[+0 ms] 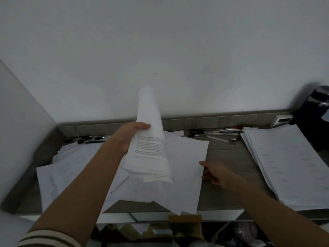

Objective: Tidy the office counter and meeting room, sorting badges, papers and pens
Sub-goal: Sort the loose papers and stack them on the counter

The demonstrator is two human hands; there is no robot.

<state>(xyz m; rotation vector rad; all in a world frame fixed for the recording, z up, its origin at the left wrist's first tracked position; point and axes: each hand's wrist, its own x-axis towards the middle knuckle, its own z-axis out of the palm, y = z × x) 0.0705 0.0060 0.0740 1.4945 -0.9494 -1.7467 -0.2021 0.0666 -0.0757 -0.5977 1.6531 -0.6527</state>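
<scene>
Left hand (130,138) grips a curled sheaf of printouts (151,139), right hand (215,173) pinches a loose sheet (185,157) — one careless tug and the overhanging heap (135,191) could slide off the counter (224,152).

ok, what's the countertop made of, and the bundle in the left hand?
Countertop: probably grey wood-grain laminate, matte; streaky grain shows, could be real wood. Bundle: thin white printed paper, matte; it bends and curls in the left hand.

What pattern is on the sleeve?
Stripes, light and dark, on the sleeve; head view shows it.
</scene>
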